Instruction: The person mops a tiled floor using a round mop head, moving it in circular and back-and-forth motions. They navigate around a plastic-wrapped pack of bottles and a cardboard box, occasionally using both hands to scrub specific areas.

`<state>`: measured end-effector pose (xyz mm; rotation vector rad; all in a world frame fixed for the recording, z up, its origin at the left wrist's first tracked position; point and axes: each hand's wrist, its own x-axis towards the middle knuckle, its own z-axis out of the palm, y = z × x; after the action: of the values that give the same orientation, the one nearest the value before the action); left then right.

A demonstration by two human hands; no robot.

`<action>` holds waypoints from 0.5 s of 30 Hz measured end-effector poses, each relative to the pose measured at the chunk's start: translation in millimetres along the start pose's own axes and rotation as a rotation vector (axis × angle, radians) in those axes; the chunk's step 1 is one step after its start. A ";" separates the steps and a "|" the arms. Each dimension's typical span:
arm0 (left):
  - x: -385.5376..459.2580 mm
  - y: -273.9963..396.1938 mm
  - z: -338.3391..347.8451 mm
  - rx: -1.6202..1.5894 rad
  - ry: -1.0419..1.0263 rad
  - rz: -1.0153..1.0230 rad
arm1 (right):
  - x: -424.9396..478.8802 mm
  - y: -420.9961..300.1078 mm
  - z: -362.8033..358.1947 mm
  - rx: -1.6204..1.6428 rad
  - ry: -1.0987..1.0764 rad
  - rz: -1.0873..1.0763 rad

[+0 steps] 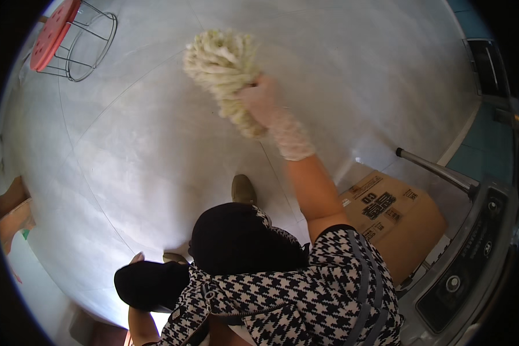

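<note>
My right hand (261, 99), in a clear plastic glove, grips a bundle of pale yellowish strands that looks like a string mop head (220, 60). The bundle's wide end spreads forward and left of my fist, and a narrower tail hangs back towards me. Some blur lies over it, and whether it touches the grey floor (155, 108) is hard to judge. Most of my left hand (136, 258) is hidden behind my left knee (151, 283) in black trousers. Only a bit of it shows past the knee, so what it touches cannot be seen.
A red-topped stool (54, 36) with wire-like metal legs lies on its side at upper left. At right are a printed cardboard box (389, 220), a metal-cased gas stove (458, 277) with a tubular leg (437, 168), and teal cabinets (480, 155).
</note>
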<state>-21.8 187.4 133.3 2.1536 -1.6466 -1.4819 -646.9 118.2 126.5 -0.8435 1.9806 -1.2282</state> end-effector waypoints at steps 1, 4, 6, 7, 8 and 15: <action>-6.3 25.2 -1.2 0.100 -0.016 0.016 | -6.6 1.1 -19.0 -0.148 0.025 0.077; -12.3 81.0 -3.0 0.159 -0.018 -0.098 | -30.8 40.1 -81.0 -0.481 0.170 0.181; -2.5 81.0 -11.1 0.180 -0.049 -0.128 | -54.4 74.2 -99.8 -0.543 0.265 0.290; 7.0 79.7 -18.0 0.210 -0.075 -0.117 | -69.1 93.8 -102.6 -0.573 0.314 0.348; 18.0 93.4 -20.1 0.155 -0.152 -0.202 | -85.2 120.5 -100.7 -0.645 0.316 0.426; 70.4 221.4 -11.6 0.349 -0.264 0.186 | -155.2 221.9 -71.6 -0.941 0.223 0.540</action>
<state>-174.6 32.5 215.6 1.9419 -2.2782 -1.5770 -653.8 355.2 -22.6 -0.4985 2.7481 -0.0320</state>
